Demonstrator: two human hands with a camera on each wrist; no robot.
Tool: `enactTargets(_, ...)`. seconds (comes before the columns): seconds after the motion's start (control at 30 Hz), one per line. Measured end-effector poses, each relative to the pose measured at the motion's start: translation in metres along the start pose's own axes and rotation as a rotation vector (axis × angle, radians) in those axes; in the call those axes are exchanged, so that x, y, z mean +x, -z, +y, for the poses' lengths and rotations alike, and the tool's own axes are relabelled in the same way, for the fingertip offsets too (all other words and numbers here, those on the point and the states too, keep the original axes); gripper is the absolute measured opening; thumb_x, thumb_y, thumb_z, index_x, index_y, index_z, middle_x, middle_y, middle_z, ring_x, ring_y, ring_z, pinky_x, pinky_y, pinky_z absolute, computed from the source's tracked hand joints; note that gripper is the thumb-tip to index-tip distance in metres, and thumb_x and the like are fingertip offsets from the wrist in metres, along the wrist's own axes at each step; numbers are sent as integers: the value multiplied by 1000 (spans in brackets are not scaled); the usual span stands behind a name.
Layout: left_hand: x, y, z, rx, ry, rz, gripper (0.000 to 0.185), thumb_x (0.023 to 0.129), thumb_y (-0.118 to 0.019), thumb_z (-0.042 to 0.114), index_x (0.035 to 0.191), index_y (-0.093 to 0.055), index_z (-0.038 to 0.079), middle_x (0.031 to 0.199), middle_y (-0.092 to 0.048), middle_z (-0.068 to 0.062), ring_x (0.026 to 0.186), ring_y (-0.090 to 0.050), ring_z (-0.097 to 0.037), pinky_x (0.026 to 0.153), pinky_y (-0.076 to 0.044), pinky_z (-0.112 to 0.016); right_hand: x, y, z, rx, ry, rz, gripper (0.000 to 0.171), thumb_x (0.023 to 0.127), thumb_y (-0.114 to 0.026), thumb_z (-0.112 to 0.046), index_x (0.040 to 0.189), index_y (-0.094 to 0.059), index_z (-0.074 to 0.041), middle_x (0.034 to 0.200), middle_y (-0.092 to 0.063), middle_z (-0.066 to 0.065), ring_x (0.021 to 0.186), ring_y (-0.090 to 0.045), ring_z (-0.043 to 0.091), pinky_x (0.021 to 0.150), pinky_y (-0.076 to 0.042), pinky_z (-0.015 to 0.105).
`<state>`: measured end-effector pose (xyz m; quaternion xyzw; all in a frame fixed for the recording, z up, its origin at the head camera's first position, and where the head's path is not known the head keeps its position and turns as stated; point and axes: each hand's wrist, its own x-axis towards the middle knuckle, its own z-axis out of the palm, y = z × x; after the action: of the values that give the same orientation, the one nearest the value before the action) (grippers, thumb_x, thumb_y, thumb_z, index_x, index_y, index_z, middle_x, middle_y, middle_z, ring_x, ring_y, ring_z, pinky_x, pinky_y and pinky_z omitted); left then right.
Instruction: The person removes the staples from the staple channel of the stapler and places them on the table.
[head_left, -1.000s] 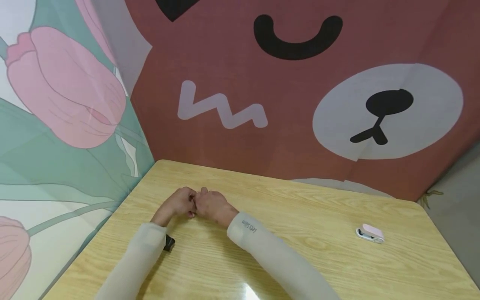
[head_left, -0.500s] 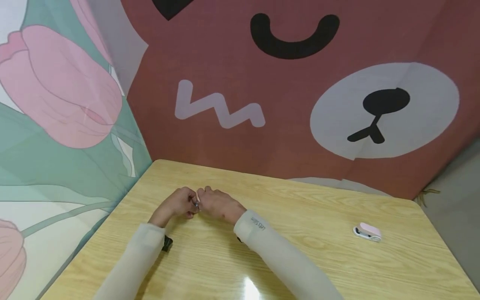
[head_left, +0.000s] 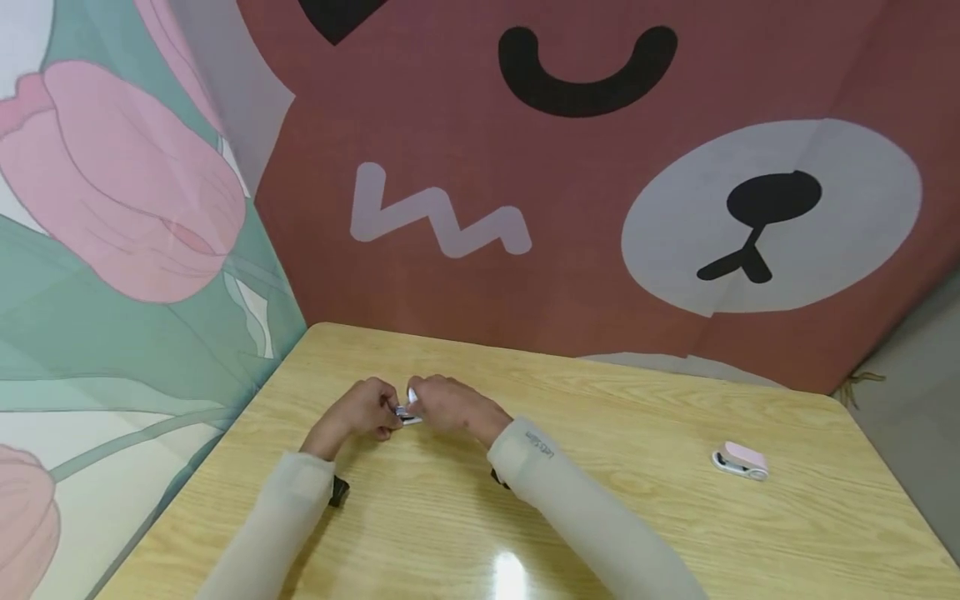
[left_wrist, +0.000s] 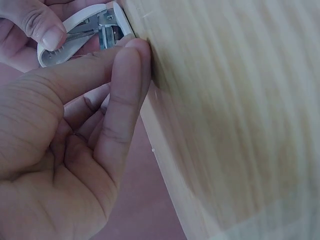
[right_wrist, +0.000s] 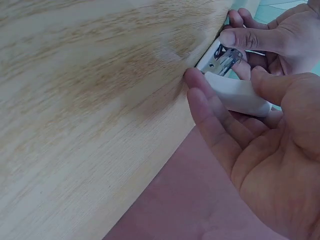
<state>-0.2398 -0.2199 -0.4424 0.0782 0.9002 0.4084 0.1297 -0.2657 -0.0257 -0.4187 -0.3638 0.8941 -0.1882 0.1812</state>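
A small white stapler [head_left: 409,419] is held between both hands near the far left of the table. Its top cover [right_wrist: 235,95] stands lifted away from the base, exposing the metal magazine [left_wrist: 106,31] and a spring. My left hand [head_left: 365,408] pinches one end of the stapler between thumb and fingers. With curled fingers and thumb, my right hand [head_left: 453,406] grips the white cover. Part of the stapler is hidden behind the fingers in the head view.
A second stapler, pink and white [head_left: 741,461], lies at the right of the wooden table [head_left: 600,500]. Behind the table hangs a cloth with a bear print [head_left: 450,292]; a tulip-print cloth [head_left: 150,333] is at the left.
The right hand has moved slightly right, away from the left hand. More of the white stapler now shows between them, with its cover raised. The left hand has stayed nearly in place.
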Motion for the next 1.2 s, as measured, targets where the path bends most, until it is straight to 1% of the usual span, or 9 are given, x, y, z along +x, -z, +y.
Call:
enactTargets(0.2,-1,-4,3,0,43,11,17,85,-75,-10,79,-63,-1,69,-65,-10,57,-66,-20,57,-57,-32,-6,5,4,59,0,-35,26,112,-44,-27,132,-51,-10,78,-58,1,55,-41,12,56,-38,28)
enactTargets(0.3,-2,-4,4,4,51,22,18,85,-76,-10,78,-63,0,69,-65,-10,56,-66,-20,56,-57,-32,-8,8,9,116,13,-50,30,113,-41,-26,136,-49,-8,81,-62,3,59,-44,13,61,-41,30)
enactTargets(0.4,-2,-3,4,12,43,20,17,85,-76,-10,78,-63,0,69,-65,-9,56,-66,-19,56,-57,-31,-10,10,17,120,27,-40,33,112,-43,-28,138,-51,-8,95,-67,0,78,-57,10,76,-48,32)
enactTargets(0.5,-2,-3,4,13,46,18,18,84,-76,-10,79,-63,0,68,-64,-9,56,-65,-18,55,-56,-30,-13,11,24,100,27,-26,34,111,-48,-29,136,-56,-9,106,-67,-5,94,-61,9,87,-49,34)
enactTargets(0.53,-2,-3,3,15,44,19,18,84,-76,-10,79,-63,0,68,-64,-8,56,-65,-17,55,-56,-30,-14,12,27,92,27,-22,32,110,-49,-29,135,-57,-9,106,-66,-6,94,-60,9,86,-49,33)
enactTargets(0.67,-2,-3,3,13,53,32,18,84,-77,-10,79,-63,0,67,-63,-8,55,-64,-16,55,-56,-29,-16,14,34,77,27,-8,24,108,-55,-24,125,-63,-9,92,-63,-3,73,-52,12,71,-45,31)
enactTargets(0.77,-2,-2,4,14,46,33,18,84,-76,-10,79,-63,0,67,-63,-8,54,-63,-16,54,-56,-29,-17,15,37,38,26,5,17,106,-59,-21,116,-66,-9,83,-59,-3,67,-48,10,67,-42,29)
enactTargets(1.0,-3,-3,5,5,50,27,18,84,-76,-10,79,-63,0,66,-63,-9,54,-64,-17,54,-56,-30,-17,13,38,-33,6,16,10,103,-65,-17,97,-69,-10,74,-53,-4,66,-45,11,65,-40,28)
enactTargets(1.2,-3,-3,4,3,66,30,16,85,-76,-10,82,-64,-1,68,-64,-10,54,-65,-18,55,-56,-30,-17,13,36,-61,-18,12,10,103,-65,-19,97,-69,-13,74,-54,-5,66,-45,12,69,-40,29)
